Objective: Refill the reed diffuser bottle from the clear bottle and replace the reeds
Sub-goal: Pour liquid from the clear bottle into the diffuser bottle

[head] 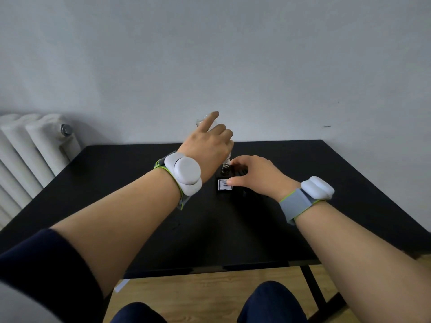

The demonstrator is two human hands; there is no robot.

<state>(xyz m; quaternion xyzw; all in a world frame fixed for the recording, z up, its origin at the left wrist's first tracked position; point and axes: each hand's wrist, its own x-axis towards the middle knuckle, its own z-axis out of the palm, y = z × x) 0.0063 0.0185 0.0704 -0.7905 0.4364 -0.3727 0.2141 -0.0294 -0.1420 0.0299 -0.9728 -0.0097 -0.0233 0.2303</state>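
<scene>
The person is pouring now, so this looks like the refill step. The left hand is wrapped around the clear bottle and holds it tipped over, bottom up and mouth down. Most fingers are curled tight on it, and only the pointer finger sticks out along its side. The bottle's mouth sits right under that hand, just at the neck of the dark diffuser, and they seem to touch or nearly touch. The right hand rests on the diffuser from the other side, thumb on the front by the white label and fingers bent over the top and back, keeping it steady on the black table. I cannot tell how much liquid has gone in, because the glass is dark. No reeds show clearly; something dark lies behind the right hand, but it is too hidden to name. Next, I think the left hand must tip the bottle back up slowly so nothing spills, and then the reeds can go in.
</scene>
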